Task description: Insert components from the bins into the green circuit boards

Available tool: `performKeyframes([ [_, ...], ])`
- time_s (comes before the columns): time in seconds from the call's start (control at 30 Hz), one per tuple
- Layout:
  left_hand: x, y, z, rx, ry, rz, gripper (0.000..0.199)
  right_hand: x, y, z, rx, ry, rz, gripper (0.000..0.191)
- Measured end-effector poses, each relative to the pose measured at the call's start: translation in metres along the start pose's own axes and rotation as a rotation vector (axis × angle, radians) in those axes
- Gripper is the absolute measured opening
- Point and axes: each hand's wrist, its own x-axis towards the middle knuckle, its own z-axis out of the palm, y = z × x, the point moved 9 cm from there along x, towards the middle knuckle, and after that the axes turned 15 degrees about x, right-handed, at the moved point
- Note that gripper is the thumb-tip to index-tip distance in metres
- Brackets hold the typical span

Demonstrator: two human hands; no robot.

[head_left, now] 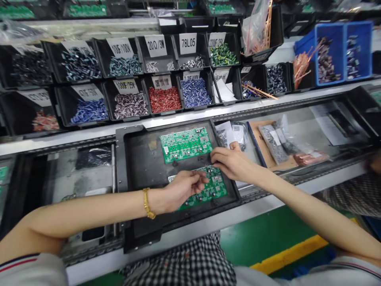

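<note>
Two green circuit boards lie in a black tray [139, 159]. The far circuit board [186, 143] is fully in sight, with small parts on it. My left hand [186, 188] hovers over the near circuit board [218, 187] and covers its left part; its fingers are curled together, and whatever they hold is too small to make out. My right hand [233, 161] reaches in from the right, its fingertips pinched at the far edge of the near board. Any part between those fingertips is hidden.
Labelled black bins of loose components stand in two rows behind the tray, among them red capacitors [165, 98] and blue ones [195, 92]. Blue bins [330, 55] are at the far right. A cardboard box [281, 149] with bagged parts sits right of the tray on the conveyor.
</note>
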Motion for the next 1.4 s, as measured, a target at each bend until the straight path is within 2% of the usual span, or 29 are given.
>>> performKeyframes([
  [0.1,-0.003,-0.009,-0.001,0.155,-0.038,0.023,0.019,-0.003,0.005,0.011,0.034,-0.035,-0.015,0.02],
  [0.2,0.0,-0.005,-0.005,0.217,-0.03,0.103,0.029,-0.002,0.005,0.016,0.032,-0.063,-0.015,0.022],
  [0.37,0.006,0.0,-0.012,0.135,-0.005,0.108,0.021,-0.002,0.002,0.019,-0.04,-0.102,-0.04,0.025],
  [0.73,0.009,0.005,-0.014,0.133,-0.004,0.152,0.024,-0.007,-0.004,0.027,-0.228,-0.118,-0.125,0.026],
  [0.97,0.011,0.001,-0.014,0.059,-0.011,0.097,0.03,-0.008,-0.014,0.023,-0.293,-0.113,-0.166,0.028],
  [1.1,0.011,-0.001,-0.013,0.036,-0.021,0.075,0.035,-0.008,-0.015,0.019,-0.212,-0.103,-0.132,0.027],
  [1.23,0.009,0.002,-0.007,0.017,-0.041,0.092,0.032,-0.007,-0.016,-0.006,0.11,0.069,0.035,0.018],
  [1.3,0.007,0.004,-0.002,0.003,-0.07,0.099,0.028,-0.006,-0.02,-0.01,0.244,0.08,0.052,0.016],
  [1.4,0.004,0.004,0.001,-0.052,-0.06,0.084,0.02,-0.006,-0.019,-0.009,0.187,0.069,0.035,0.02],
])
